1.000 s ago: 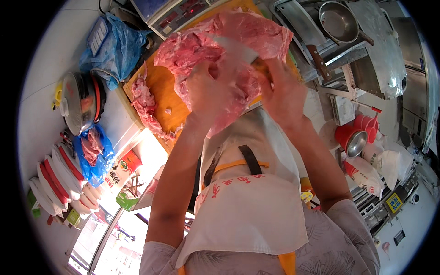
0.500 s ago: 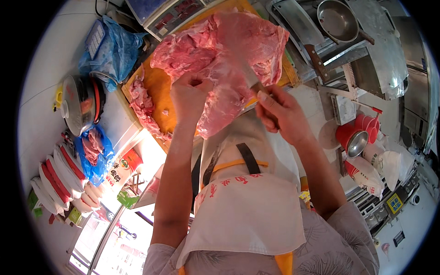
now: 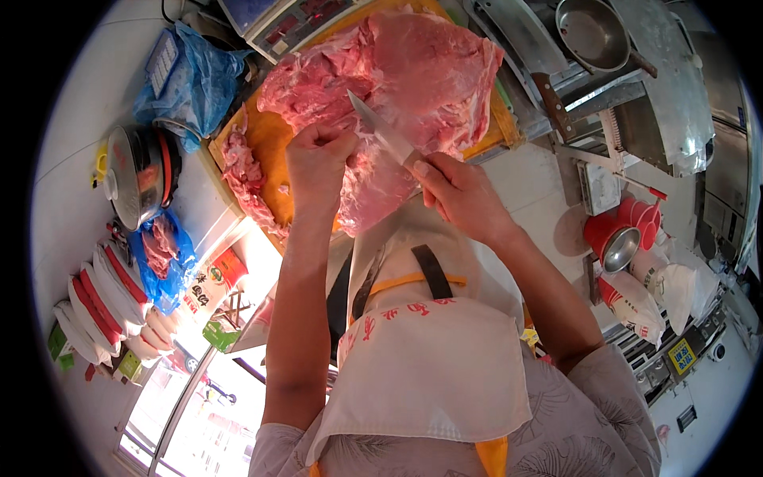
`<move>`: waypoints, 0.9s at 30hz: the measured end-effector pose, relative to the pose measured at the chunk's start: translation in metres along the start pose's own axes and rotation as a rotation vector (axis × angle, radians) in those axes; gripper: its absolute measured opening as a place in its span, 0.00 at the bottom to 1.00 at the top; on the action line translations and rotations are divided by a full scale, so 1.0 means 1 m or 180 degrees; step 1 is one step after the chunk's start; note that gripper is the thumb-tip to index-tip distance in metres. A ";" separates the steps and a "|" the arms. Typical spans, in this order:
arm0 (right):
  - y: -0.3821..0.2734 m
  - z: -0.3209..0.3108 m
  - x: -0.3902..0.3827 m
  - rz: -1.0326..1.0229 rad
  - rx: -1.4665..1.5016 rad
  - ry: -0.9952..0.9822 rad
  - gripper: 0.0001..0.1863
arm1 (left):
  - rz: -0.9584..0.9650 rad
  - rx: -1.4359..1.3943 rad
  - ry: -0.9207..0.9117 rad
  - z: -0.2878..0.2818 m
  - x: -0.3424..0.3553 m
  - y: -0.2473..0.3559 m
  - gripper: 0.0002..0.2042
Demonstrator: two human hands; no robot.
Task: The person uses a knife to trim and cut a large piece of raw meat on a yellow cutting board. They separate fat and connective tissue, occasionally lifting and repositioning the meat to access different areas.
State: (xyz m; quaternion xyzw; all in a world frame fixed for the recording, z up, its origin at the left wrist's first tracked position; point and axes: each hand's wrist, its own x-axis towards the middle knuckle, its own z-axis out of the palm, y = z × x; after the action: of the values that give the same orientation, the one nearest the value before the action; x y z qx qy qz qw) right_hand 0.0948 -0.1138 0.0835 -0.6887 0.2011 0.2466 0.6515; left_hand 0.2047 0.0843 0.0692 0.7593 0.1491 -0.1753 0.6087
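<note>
**Gripping a knife over one big slab of meat**

So your right hand [image 3: 453,195] is closed around the handle of the knife [image 3: 385,133], with the blade angled up and left over the meat [image 3: 429,79]. Your left hand [image 3: 314,167] has its fingers curled in at the meat's left edge; can't tell if they're actually pinching any of it. The slab covers most of the orange-brown cutting board [image 3: 272,143], its lower end reaching the near edge, and a strip of trimmings [image 3: 242,171] lies along the left side.

Containers: off to your left, a blue bag [image 3: 173,296] lies open with raw meat pieces [image 3: 161,248] in it. Above it there's a lidded pot [image 3: 135,179], contents too hard to make out. Over on your right, a metal bowl [image 3: 621,250] sits tilted against a red bucket [image 3: 598,230], and a saucepan [image 3: 590,36] sits up top.

Writing-wise, you've got red characters across your white apron [image 3: 429,385], dark ones on a red-and-white bag [image 3: 211,288] and a yellow sign [image 3: 682,355] with dark lettering.
</note>
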 end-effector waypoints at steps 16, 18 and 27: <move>-0.004 0.021 -0.021 -0.0092 -0.0432 0.0105 0.17 | -0.0082 -0.0171 -0.0168 -0.028 0.003 0.009 0.05; -0.001 0.023 -0.040 -0.0157 -0.0567 0.0090 0.18 | -0.0101 -0.0171 -0.0115 -0.032 0.004 0.012 0.06; -0.024 0.019 -0.020 0.0273 -0.0160 0.0123 0.19 | -0.0174 -0.0399 -0.0231 -0.049 0.007 0.013 0.07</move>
State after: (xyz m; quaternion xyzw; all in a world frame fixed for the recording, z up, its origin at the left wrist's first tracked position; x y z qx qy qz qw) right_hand 0.0921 -0.0940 0.1139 -0.7002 0.2368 0.2659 0.6189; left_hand 0.2211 0.1298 0.0870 0.7085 0.1582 -0.2096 0.6551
